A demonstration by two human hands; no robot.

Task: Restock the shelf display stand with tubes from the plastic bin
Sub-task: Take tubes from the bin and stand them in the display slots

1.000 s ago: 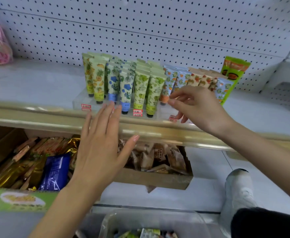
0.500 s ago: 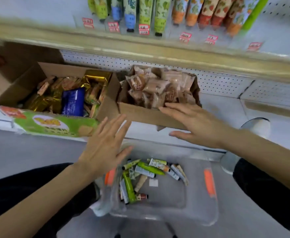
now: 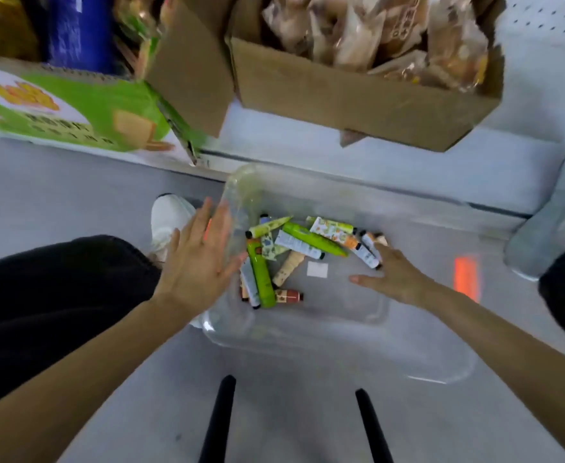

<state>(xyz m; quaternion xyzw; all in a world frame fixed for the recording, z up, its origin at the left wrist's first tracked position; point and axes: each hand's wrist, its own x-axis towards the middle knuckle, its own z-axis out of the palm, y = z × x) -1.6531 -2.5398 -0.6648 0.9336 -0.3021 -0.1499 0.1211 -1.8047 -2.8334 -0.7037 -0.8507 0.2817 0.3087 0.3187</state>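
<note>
1. A clear, round-cornered plastic bin (image 3: 308,332) sits on the smooth grey floor (image 3: 74,195), holding a loose heap of slim printed tubes (image 3: 294,243).
2. The left hand (image 3: 201,262) is flat and spread at the bin's left wall, holding nothing.
3. The right hand (image 3: 394,275) reaches inside with splayed fingers beside the tubes, gripping none.
4. Above, brown cardboard boxes (image 3: 358,98) hold crinkly wrapped snacks.

The clear plastic bin (image 3: 308,329) sits on the grey floor, mostly bare inside. A loose pile of small tubes (image 3: 294,248) lies jumbled flat toward its far left end, pointing every which way, two bright green ones (image 3: 261,275) standing out among patterned white ones.
</note>
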